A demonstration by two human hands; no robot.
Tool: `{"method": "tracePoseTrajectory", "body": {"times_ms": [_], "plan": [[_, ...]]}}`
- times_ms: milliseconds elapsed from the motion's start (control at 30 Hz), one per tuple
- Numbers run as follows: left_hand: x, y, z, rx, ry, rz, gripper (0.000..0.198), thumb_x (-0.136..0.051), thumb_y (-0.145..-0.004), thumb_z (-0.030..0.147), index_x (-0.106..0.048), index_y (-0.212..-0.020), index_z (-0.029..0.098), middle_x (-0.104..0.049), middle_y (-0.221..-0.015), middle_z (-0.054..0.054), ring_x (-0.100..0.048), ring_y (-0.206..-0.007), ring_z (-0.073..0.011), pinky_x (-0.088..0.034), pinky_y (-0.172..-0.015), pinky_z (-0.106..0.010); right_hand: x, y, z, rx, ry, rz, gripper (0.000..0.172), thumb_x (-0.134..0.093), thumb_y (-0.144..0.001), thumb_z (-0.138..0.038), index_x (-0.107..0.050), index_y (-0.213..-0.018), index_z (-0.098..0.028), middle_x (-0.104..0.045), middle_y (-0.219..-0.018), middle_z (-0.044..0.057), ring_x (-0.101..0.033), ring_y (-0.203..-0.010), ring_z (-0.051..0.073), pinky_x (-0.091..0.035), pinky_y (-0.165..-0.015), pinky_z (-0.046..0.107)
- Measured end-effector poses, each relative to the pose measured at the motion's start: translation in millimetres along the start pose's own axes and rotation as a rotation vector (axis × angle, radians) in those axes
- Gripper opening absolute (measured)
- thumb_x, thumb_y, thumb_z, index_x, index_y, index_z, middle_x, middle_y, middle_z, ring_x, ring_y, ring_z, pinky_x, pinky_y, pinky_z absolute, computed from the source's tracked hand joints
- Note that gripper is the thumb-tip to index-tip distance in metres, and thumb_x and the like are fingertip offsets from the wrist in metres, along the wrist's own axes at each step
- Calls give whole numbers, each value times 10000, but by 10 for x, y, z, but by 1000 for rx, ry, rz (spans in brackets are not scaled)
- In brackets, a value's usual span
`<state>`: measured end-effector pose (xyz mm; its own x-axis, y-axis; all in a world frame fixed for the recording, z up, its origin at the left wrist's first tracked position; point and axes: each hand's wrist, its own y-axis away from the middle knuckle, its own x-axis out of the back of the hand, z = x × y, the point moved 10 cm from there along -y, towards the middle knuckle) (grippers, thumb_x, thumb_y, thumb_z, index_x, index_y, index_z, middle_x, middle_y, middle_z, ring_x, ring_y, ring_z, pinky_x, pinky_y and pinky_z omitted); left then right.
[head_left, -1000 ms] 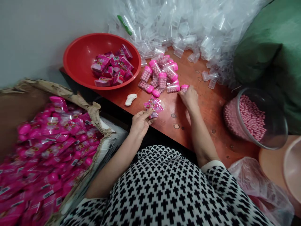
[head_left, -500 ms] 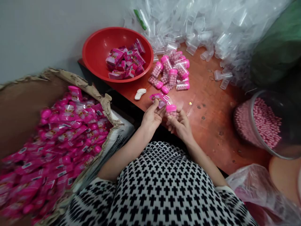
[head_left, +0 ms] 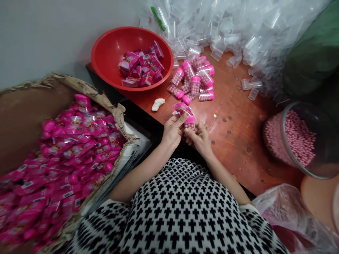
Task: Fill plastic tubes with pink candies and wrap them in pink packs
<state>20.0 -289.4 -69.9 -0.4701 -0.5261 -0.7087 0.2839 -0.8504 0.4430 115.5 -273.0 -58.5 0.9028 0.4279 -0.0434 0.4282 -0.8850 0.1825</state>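
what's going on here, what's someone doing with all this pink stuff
A person's left hand and right hand are together over a reddish wooden table, holding a clear tube of pink pellets with a pink wrapper over its top end. More capped tubes lie nearby, beside a red bowl of pink packets and a heap of empty clear tubes. A cardboard box of more packets sits to the left.

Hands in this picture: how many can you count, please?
2: the left hand holds a pink packet, the right hand a small bottle, together above the table.
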Motion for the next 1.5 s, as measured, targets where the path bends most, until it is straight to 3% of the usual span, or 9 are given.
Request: {"method": "tracePoseTrajectory", "body": {"times_ms": [200,400,467,633,800,1000,1233,1400,1500], "plan": [[40,-29,-20,34,-103,-12,370,-899,-600,355,-618,-633,116,-606,-565,5,-564,-503,-87,-450,-498,-207,38,-15,-60,12,19,45,355,-755,-767,-461,-532,-897,-218,-592,-598,-93,-516,-413,55,-422,-371,158],[-35,-56,94,0,-240,-163,388,-910,-547,392,-642,-560,112,-612,-545,-14,-561,-474,-104,-451,-475,-234,-83,-56,60,-126,-197,-112,455,-782,-696,-540,-526,-887,-215,-660,-606,-61,-524,-371,72,-363,-309,163],[-48,-74,110,-1,-288,-197,367,-902,-562,380,-660,-558,104,-631,-552,-29,-579,-492,-110,-468,-499,-236,-81,-60,75,-133,-199,-112,456,-782,-694,-543,-521,-872,-215,-664,-608,-56,-524,-372,71,-361,-309,163],[10,-76,139,-21,-319,-115,317,-891,-561,343,-693,-588,97,-665,-572,-38,-596,-497,-108,-471,-502,-220,59,-59,-80,32,-3,43,376,-783,-731,-474,-545,-851,-209,-615,-575,-83,-506,-389,52,-405,-361,160],[-65,5,90,43,-287,-128,366,-892,-566,382,-656,-557,101,-659,-554,-55,-571,-429,-126,-439,-422,-247,-82,-69,21,-72,-127,-75,407,-769,-729,-513,-525,-860,-214,-646,-595,-70,-507,-360,67,-365,-306,169],[-8,-33,100,20,-251,-59,377,-931,-503,349,-654,-576,103,-643,-538,-35,-593,-454,-126,-437,-430,-231,-7,-62,-42,44,13,19,358,-759,-766,-482,-541,-861,-215,-592,-568,-92,-487,-374,48,-387,-346,158],[-96,2,129,74,-370,-230,387,-920,-519,382,-667,-540,89,-649,-535,-66,-568,-424,-133,-448,-422,-258,-133,-22,16,-78,-159,-106,447,-785,-703,-542,-499,-828,-222,-647,-601,-71,-507,-356,67,-362,-296,167],[-13,-14,196,-9,-265,-69,359,-920,-546,331,-636,-558,112,-645,-545,-26,-599,-466,-124,-474,-469,-236,-61,-44,-58,11,-46,-7,351,-759,-755,-479,-551,-857,-216,-593,-559,-87,-478,-371,55,-373,-344,164],[12,-41,188,-6,-142,-12,307,-882,-636,297,-637,-604,115,-664,-591,-12,-634,-532,-111,-524,-574,-228,-53,-39,-2,-30,-39,-26,338,-740,-760,-483,-548,-854,-221,-590,-564,-83,-470,-374,66,-353,-345,180]]}}
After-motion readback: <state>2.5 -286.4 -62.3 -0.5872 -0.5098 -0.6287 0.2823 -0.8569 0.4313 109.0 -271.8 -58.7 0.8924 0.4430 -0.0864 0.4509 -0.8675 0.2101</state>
